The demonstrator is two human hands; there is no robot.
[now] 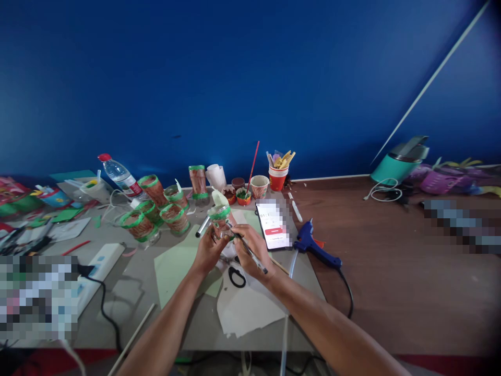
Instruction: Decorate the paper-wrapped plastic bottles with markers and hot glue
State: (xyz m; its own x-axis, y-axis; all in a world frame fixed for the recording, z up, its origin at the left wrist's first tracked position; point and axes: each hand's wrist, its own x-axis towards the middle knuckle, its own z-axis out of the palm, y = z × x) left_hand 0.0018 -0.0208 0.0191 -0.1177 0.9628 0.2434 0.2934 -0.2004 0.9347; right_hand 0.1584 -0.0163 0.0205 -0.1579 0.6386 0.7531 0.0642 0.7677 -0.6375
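Note:
My left hand (210,248) is closed around a small clear cup (219,212) with a green painted rim and brownish sides. A pale leaf-like piece (219,198) sticks up from its rim. In my right hand (251,246) is a pen (257,259), its front end against the side of the cup. Below my hands, scissors (237,277) with a black handle loop lie on a white paper sheet (250,310); their blades are mostly hidden. Pale green paper (176,266) lies under my left forearm, and a black-and-white marker (202,227) rests just left of the cup.
Several green-and-brown painted cups (174,216) stand at the left, near a water bottle (121,175). A phone (272,224) and a blue glue gun (317,249) with a cord lie to the right. Paint pots (243,196) stand behind. A power strip (99,274) lies left.

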